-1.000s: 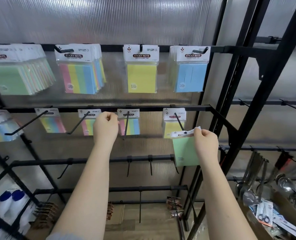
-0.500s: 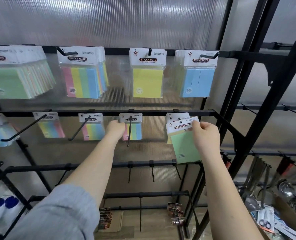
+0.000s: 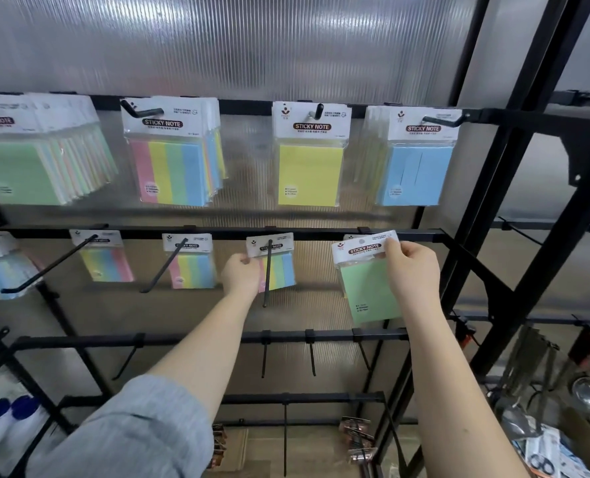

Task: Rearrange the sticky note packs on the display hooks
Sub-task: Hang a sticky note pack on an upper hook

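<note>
Scene: a person works a black wire display rack [image 3: 321, 233] hung with sticky note packs, backed by ribbed translucent panelling.
Right hand: the right hand [image 3: 411, 270], centre right of the frame, has its grip pinched on the header card of a green sticky note pack [image 3: 369, 291], held tilted and seemingly clear of any hook.
Left hand: the left hand [image 3: 240, 276], at centre, grips the left edge of a striped pack [image 3: 278, 267] hanging on the middle-row hook [image 3: 268, 270].
Key relation: that hook's long axis points out toward the viewer; the green pack lies to its right, near but apart.
Likely next: the header hole must line up with a hook tip.
</note>
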Action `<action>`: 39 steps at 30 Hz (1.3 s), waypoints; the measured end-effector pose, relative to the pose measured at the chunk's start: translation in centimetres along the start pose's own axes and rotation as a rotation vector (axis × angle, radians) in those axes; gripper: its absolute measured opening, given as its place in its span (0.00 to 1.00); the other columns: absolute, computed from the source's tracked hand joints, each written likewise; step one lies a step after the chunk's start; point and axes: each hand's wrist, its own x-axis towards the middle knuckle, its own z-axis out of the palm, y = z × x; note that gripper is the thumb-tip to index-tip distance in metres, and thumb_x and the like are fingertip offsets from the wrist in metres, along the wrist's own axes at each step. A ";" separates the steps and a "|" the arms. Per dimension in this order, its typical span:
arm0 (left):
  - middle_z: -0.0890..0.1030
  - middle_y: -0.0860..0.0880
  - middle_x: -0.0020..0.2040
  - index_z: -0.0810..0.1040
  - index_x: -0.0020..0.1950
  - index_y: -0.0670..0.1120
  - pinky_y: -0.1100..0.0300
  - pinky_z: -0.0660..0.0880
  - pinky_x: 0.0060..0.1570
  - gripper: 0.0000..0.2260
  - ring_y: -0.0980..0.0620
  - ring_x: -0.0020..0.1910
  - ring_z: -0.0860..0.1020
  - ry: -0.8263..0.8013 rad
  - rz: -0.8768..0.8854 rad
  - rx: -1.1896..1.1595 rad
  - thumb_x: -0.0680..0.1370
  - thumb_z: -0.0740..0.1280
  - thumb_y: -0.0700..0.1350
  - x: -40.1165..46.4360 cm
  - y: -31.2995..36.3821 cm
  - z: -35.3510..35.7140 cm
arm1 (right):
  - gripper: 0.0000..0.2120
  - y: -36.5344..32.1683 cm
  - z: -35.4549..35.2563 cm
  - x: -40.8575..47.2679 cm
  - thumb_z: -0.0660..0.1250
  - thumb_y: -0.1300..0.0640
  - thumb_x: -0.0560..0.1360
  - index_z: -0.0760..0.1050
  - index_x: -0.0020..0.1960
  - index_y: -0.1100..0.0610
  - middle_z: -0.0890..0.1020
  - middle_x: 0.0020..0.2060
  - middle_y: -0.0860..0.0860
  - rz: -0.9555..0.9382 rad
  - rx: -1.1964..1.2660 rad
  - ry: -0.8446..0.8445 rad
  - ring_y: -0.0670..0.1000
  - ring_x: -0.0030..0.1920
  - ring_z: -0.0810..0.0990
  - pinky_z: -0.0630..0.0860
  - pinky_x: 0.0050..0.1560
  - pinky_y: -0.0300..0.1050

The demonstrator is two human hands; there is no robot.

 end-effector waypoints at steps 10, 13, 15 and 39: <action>0.77 0.43 0.61 0.71 0.67 0.39 0.67 0.67 0.45 0.16 0.47 0.55 0.77 0.072 0.115 -0.034 0.81 0.59 0.43 -1.5 -1.1 1.1 | 0.15 0.5 0.2 0.1 0.58 0.56 0.77 0.64 0.34 0.60 0.63 0.28 0.52 -0.002 -0.010 0.012 0.49 0.29 0.59 0.54 0.30 0.43; 0.78 0.43 0.59 0.73 0.64 0.39 0.63 0.66 0.49 0.14 0.47 0.57 0.75 0.118 0.127 -0.109 0.80 0.60 0.42 -1.9 -1.7 1.3 | 0.15 0.5 0.1 0.0 0.58 0.56 0.77 0.62 0.33 0.59 0.62 0.26 0.50 -0.004 -0.020 0.011 0.49 0.28 0.58 0.54 0.29 0.42; 0.79 0.45 0.55 0.74 0.61 0.39 0.63 0.66 0.46 0.12 0.51 0.51 0.75 0.143 0.113 -0.167 0.80 0.61 0.43 -2.0 -2.0 1.3 | 0.15 0.5 0.0 0.0 0.58 0.56 0.77 0.67 0.34 0.63 0.64 0.28 0.52 0.005 -0.012 0.005 0.50 0.29 0.60 0.55 0.30 0.42; 0.62 0.49 0.30 0.59 0.32 0.45 0.57 0.55 0.31 0.19 0.51 0.29 0.60 0.048 0.067 -0.112 0.82 0.55 0.48 -6.7 -1.0 -1.8 | 0.18 0.7 -3.4 -2.3 0.58 0.56 0.77 0.72 0.44 0.73 0.67 0.30 0.53 -0.011 -0.002 -0.014 0.51 0.31 0.63 0.57 0.30 0.42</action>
